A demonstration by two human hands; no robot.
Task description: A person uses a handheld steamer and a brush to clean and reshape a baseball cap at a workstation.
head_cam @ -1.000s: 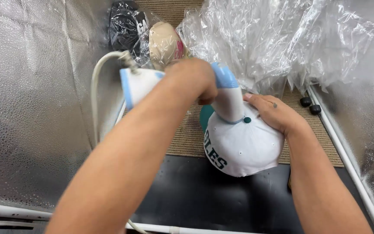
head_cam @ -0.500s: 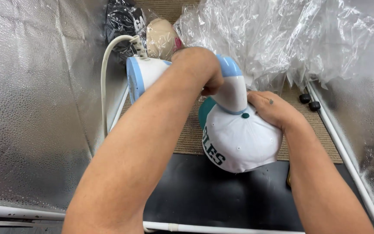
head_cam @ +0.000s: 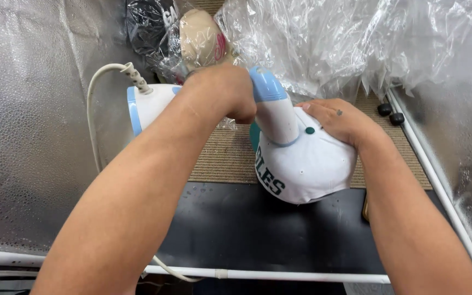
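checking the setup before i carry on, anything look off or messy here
Nothing looks damaged or spilled. The left hand grips the steamer against the white cap, which the right hand steadies. Only the crumpled plastic heaped behind them looks untidy, and the cord loops loosely at the left.

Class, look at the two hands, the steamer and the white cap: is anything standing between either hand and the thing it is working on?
Nothing visible does. The left hand already grips the white and blue steamer, whose nozzle meets the white cap. The right hand lies flat on the cap's crown. The clear plastic wrap sits behind them.
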